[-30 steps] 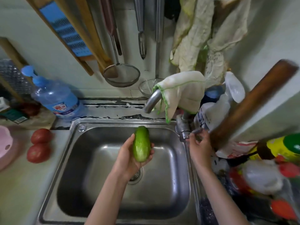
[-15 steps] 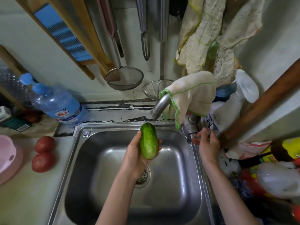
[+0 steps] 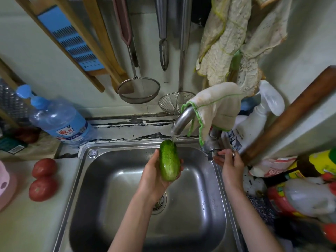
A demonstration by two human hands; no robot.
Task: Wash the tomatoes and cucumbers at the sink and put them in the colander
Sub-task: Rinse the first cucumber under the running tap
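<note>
My left hand (image 3: 154,175) holds a short green cucumber (image 3: 169,160) upright over the steel sink (image 3: 127,179), its top end just under the tap spout (image 3: 182,120). A thin stream of water runs from the spout onto the cucumber's tip. My right hand (image 3: 230,160) grips the tap handle (image 3: 211,151) at the sink's right rim. Two red tomatoes (image 3: 43,168) (image 3: 42,189) lie on the counter left of the sink. The pink colander (image 3: 6,184) shows only partly at the left edge.
A cloth (image 3: 216,110) drapes over the tap. A blue water bottle (image 3: 60,122) stands behind the sink's left corner. Strainers (image 3: 139,90) and utensils hang on the wall. Bottles and bags (image 3: 300,188) crowd the right counter beside a wooden post (image 3: 291,115).
Water has started running from the spout onto the cucumber. My left hand has raised the cucumber closer to the spout; my right hand stays on the tap handle.
</note>
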